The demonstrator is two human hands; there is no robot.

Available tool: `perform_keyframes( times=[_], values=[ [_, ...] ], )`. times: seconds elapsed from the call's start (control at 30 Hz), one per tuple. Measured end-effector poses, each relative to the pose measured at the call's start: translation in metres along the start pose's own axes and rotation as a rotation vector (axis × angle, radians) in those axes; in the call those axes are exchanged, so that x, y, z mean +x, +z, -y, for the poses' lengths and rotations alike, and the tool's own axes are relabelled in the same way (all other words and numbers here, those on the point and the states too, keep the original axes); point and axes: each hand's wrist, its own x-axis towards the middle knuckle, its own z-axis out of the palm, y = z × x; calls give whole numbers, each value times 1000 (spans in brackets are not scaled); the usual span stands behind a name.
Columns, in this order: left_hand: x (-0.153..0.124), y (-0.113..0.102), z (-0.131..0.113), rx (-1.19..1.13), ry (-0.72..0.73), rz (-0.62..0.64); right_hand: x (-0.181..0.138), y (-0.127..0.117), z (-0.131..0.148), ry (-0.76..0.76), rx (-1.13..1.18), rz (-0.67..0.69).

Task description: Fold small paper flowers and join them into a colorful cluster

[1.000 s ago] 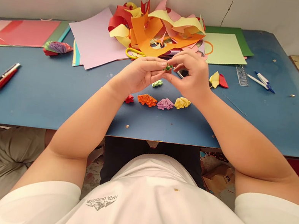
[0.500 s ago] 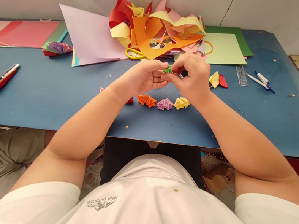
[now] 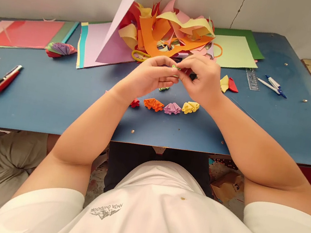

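Note:
Above the blue table [image 3: 41, 96], my left hand [image 3: 150, 77] and my right hand [image 3: 202, 80] meet fingertip to fingertip, both pinching a tiny green folded paper piece [image 3: 177, 68] that is mostly hidden by the fingers. Below the hands lies a row of small pleated paper fans: red [image 3: 135, 103], orange [image 3: 153, 104], purple [image 3: 172, 108] and yellow [image 3: 190, 107]. Another small green folded piece [image 3: 164, 89] lies on the table under my left fingers.
A heap of coloured paper scraps [image 3: 170, 31] with yellow scissors [image 3: 138, 55] sits behind the hands. A lilac sheet [image 3: 126, 11] stands lifted up. Paper sheets [image 3: 22, 32], a multicolour fan [image 3: 60, 50], a red cutter [image 3: 1, 80], a ruler [image 3: 251, 79] and pens [image 3: 274, 84] lie around.
The lilac sheet has swung up from flat to nearly upright at the back. My fingers have closed more tightly over the green piece, hiding most of it.

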Motion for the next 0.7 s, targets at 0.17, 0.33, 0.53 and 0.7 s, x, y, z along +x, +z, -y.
perform_keyframes(
  times=[0.17,0.33,0.53,0.7],
  values=[
    [10,-7,18,234,227,-17,0,5,6,48,28,-21],
    [21,-9,35,414,433,-132,1,9,15,211,163,-34],
    [29,-11,43,525,540,-242,-1,17,20,268,241,-75],
    [13,1,33,472,441,-302,-2,22,18,344,251,-151]
  ],
)
